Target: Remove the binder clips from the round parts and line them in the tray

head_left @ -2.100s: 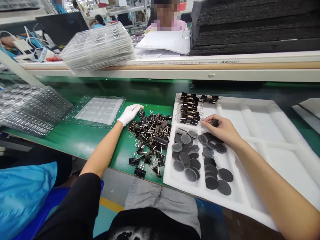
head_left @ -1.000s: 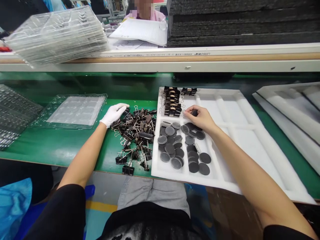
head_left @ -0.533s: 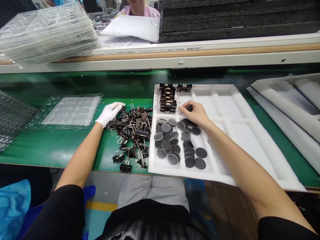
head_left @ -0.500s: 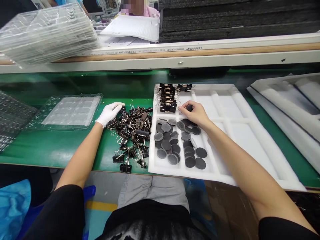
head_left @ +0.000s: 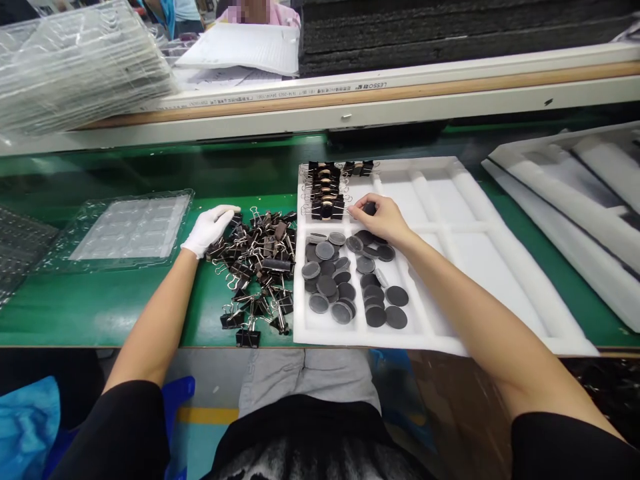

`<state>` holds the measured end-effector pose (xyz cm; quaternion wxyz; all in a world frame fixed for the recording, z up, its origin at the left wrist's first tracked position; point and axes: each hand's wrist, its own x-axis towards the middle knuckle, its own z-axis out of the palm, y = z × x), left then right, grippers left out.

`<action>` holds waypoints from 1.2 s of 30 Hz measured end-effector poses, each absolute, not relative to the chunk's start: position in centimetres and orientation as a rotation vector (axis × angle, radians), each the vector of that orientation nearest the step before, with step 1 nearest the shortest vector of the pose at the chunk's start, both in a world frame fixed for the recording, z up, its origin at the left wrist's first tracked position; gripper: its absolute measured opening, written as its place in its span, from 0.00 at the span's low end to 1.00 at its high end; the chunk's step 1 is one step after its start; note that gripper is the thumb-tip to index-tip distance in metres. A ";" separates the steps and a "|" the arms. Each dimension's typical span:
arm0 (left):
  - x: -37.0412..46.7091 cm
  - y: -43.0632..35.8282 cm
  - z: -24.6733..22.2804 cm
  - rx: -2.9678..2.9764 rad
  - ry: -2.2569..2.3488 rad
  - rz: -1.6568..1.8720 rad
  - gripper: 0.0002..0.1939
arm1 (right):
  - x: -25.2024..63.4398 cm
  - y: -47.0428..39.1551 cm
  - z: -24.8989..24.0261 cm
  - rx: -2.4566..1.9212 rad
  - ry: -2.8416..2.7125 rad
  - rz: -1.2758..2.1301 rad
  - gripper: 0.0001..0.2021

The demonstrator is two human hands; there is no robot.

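My left hand [head_left: 212, 228], in a white glove, rests at the upper left edge of a pile of black binder clips [head_left: 265, 260]; its fingers are on a black clip [head_left: 237, 218]. My bare right hand [head_left: 377, 215] is over the white foam tray [head_left: 450, 267], fingers closed round a dark round disc [head_left: 370, 209]. Its fingertips are beside the clipped discs [head_left: 327, 193] stacked in the tray's upper left compartment. Loose grey and black discs [head_left: 327, 285] lie in the two lower left compartments, below my right hand.
A clear plastic tray [head_left: 130, 227] lies at the left on the green table [head_left: 115, 307]. More white foam trays [head_left: 565, 200] lean at the right. Clear trays [head_left: 75, 73] and black foam sheets [head_left: 450, 33] are stacked on the back ledge [head_left: 260, 123]. A person [head_left: 285, 15] is beyond.
The whole view has shifted slightly, so the table and trays appear a little further left. Both hands keep nearly the same places relative to the clips and discs.
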<state>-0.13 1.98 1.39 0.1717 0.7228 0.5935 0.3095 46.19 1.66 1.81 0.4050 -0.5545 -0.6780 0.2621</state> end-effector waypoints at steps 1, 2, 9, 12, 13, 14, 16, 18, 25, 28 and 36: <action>-0.2 2.0 1.4 2.054 1.687 0.876 0.32 | 46.2 1.7 1.8 -1.401 -1.714 0.656 0.17; -0.2 2.1 1.4 2.057 1.692 0.873 0.31 | 46.2 1.7 1.8 -1.403 -1.715 0.655 0.16; -0.1 2.1 1.8 2.068 1.705 0.864 0.30 | 46.1 1.7 2.0 -1.394 -1.730 0.657 0.14; 0.1 2.0 2.0 2.071 1.722 0.859 0.29 | 46.1 1.7 2.1 -1.399 -1.727 0.669 0.12; 0.2 1.9 2.0 2.071 1.728 0.857 0.29 | 46.1 1.7 2.2 -1.401 -1.726 0.671 0.12; 0.2 1.9 2.1 2.069 1.734 0.857 0.29 | 46.1 1.6 2.2 -1.402 -1.726 0.671 0.12; 0.3 1.9 2.2 2.066 1.742 0.854 0.28 | 46.1 1.6 2.2 -1.403 -1.725 0.666 0.12; 0.4 1.9 2.2 2.065 1.750 0.844 0.27 | 46.1 1.6 2.3 -1.407 -1.723 0.662 0.12; 0.6 1.7 2.5 2.046 1.742 0.817 0.26 | 46.3 1.8 1.9 -1.409 -1.738 0.638 0.12; 0.6 1.7 2.4 2.045 1.754 0.814 0.24 | 46.5 1.9 1.6 -1.398 -1.747 0.628 0.13; 0.6 1.9 2.2 2.058 1.753 0.823 0.27 | 46.6 1.9 1.5 -1.377 -1.751 0.631 0.15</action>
